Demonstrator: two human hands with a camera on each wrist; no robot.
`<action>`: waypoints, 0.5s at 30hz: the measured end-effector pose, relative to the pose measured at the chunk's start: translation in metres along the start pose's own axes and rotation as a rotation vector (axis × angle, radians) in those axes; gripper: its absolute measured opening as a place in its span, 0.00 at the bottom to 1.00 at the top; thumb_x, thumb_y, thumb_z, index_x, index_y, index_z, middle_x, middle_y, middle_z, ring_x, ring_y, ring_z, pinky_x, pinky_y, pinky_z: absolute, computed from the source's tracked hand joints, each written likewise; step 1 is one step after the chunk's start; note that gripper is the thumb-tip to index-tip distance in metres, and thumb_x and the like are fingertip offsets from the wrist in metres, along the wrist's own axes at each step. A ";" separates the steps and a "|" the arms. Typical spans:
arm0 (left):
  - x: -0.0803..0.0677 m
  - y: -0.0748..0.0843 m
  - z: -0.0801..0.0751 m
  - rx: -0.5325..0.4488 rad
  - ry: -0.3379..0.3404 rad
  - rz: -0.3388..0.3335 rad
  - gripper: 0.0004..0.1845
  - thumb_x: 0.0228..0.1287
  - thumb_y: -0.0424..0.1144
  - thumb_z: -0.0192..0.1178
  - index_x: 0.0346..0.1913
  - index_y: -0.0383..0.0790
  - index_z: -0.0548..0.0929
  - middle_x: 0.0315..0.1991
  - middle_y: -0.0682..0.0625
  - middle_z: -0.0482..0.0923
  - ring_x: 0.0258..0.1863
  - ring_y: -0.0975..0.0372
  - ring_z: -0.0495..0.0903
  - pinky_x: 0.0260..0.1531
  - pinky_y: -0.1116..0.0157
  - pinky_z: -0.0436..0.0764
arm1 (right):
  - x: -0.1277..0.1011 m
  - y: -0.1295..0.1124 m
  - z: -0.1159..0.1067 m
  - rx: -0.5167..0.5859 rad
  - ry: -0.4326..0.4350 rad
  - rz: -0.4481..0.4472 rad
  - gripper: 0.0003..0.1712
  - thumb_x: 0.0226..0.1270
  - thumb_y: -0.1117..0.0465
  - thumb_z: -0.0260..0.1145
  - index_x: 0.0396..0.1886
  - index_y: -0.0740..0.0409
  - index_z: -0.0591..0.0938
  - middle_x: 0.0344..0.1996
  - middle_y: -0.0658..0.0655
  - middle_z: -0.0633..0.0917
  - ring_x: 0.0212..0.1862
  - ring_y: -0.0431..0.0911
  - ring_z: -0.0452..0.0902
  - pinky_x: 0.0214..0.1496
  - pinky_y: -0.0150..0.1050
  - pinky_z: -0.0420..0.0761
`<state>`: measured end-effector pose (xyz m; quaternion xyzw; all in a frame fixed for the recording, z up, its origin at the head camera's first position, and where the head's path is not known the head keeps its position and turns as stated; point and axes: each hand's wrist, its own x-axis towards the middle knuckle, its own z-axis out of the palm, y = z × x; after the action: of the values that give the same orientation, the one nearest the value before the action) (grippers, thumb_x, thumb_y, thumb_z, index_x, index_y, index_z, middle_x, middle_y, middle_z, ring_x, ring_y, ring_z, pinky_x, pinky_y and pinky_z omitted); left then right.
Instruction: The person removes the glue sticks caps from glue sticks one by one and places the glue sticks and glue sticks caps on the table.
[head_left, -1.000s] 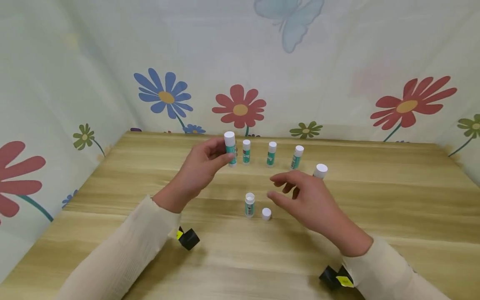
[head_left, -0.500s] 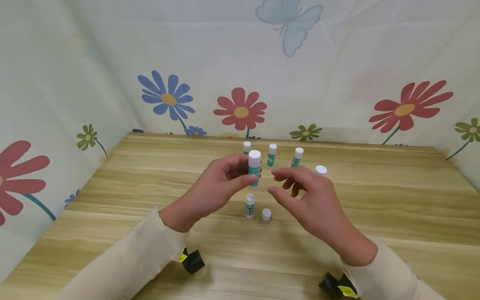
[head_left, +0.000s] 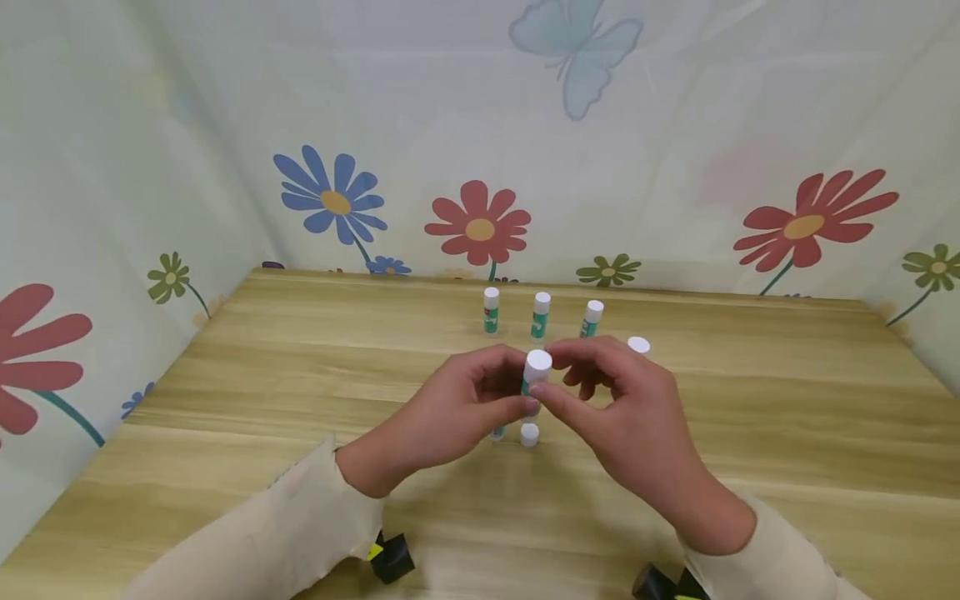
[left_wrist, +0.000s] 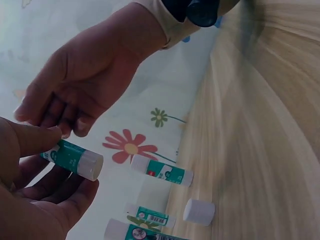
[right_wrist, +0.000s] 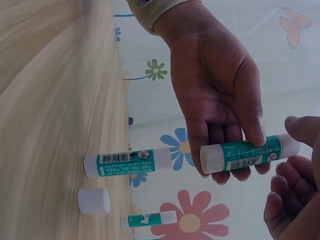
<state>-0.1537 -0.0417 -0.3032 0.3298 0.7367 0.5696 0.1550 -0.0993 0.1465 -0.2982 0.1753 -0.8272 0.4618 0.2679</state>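
Observation:
My left hand (head_left: 457, 412) holds a green glue stick (head_left: 537, 367) with a white cap upright above the table, thumb and fingers round its body. My right hand (head_left: 626, 417) meets it from the right and pinches the cap end between thumb and forefinger. In the left wrist view the glue stick (left_wrist: 72, 157) lies across my left fingers with the right hand (left_wrist: 85, 80) above it. In the right wrist view the left hand (right_wrist: 215, 95) grips the glue stick (right_wrist: 250, 152), and my right thumb touches its far end.
Three capped glue sticks (head_left: 541, 315) stand in a row at the back of the wooden table (head_left: 750, 417). Another white cap (head_left: 638, 344) shows behind my right hand. Below my hands stand an uncapped stick (right_wrist: 127, 162) and a loose cap (head_left: 529, 434). Flowered cloth walls enclose the table.
My left hand has carried the glue stick from the back row toward me and to the right. My right hand has closed in and taken hold of its cap end.

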 end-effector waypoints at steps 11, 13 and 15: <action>-0.002 -0.003 0.008 0.010 -0.008 0.021 0.16 0.65 0.35 0.63 0.55 0.44 0.80 0.48 0.52 0.82 0.46 0.64 0.82 0.44 0.68 0.83 | 0.000 -0.004 -0.002 -0.005 -0.013 0.004 0.12 0.54 0.64 0.76 0.37 0.46 0.85 0.26 0.44 0.80 0.27 0.38 0.72 0.28 0.29 0.73; -0.002 -0.003 0.007 0.012 -0.024 0.015 0.15 0.66 0.36 0.62 0.55 0.45 0.80 0.48 0.53 0.82 0.46 0.64 0.81 0.45 0.68 0.83 | 0.000 -0.005 -0.004 -0.019 -0.035 0.004 0.11 0.56 0.64 0.75 0.38 0.46 0.85 0.26 0.44 0.80 0.27 0.38 0.71 0.26 0.30 0.72; -0.002 -0.004 0.006 0.011 -0.048 0.020 0.15 0.67 0.35 0.61 0.56 0.44 0.80 0.48 0.51 0.82 0.45 0.64 0.81 0.46 0.68 0.82 | 0.000 -0.005 -0.007 -0.025 -0.067 0.007 0.11 0.58 0.63 0.73 0.39 0.46 0.86 0.27 0.43 0.80 0.27 0.39 0.71 0.26 0.30 0.71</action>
<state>-0.1493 -0.0393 -0.3089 0.3516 0.7324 0.5591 0.1653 -0.0949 0.1495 -0.2918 0.1846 -0.8420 0.4461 0.2406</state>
